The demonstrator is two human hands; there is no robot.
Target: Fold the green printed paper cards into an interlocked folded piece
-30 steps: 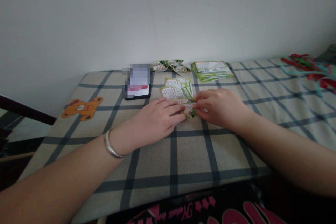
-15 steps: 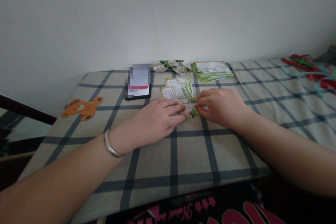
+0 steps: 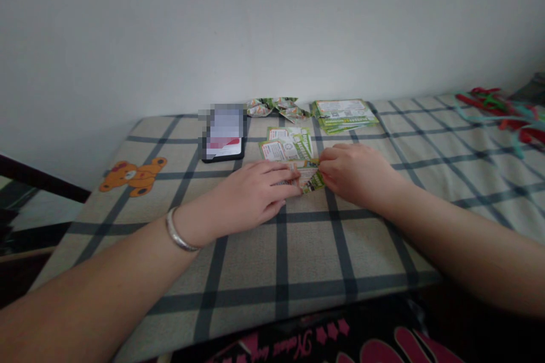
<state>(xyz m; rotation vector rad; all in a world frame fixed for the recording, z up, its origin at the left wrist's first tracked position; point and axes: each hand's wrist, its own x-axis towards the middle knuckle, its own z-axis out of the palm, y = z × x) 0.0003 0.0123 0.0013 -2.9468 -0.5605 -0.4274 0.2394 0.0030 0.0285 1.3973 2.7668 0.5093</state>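
Observation:
A green and white printed card point(image 3: 310, 174), partly folded at its right end, lies under my hands on the checked cloth. My left hand point(image 3: 259, 190) rests palm down with its fingers stretched over the card's left part, pressing it to the table. At the right end, my right hand point(image 3: 355, 173) pinches the card's edge between thumb and fingers. Just behind are a few flat printed cards point(image 3: 283, 144) of the same kind, overlapping. Folded card pieces point(image 3: 279, 109) stand farther back near the wall, beside a stack of cards point(image 3: 344, 116).
A phone point(image 3: 225, 133) with a blurred screen lies left of the cards. The checked tablecloth point(image 3: 238, 261) has a bear picture point(image 3: 134, 176) at the left. Red and teal ribbons point(image 3: 502, 110) are heaped at the far right. A white wall point(image 3: 272, 28) rises behind the table.
My left thumb has drawn back slightly to the left, baring a little more of the card. My right fingers still pinch the folded end, having shifted only slightly.

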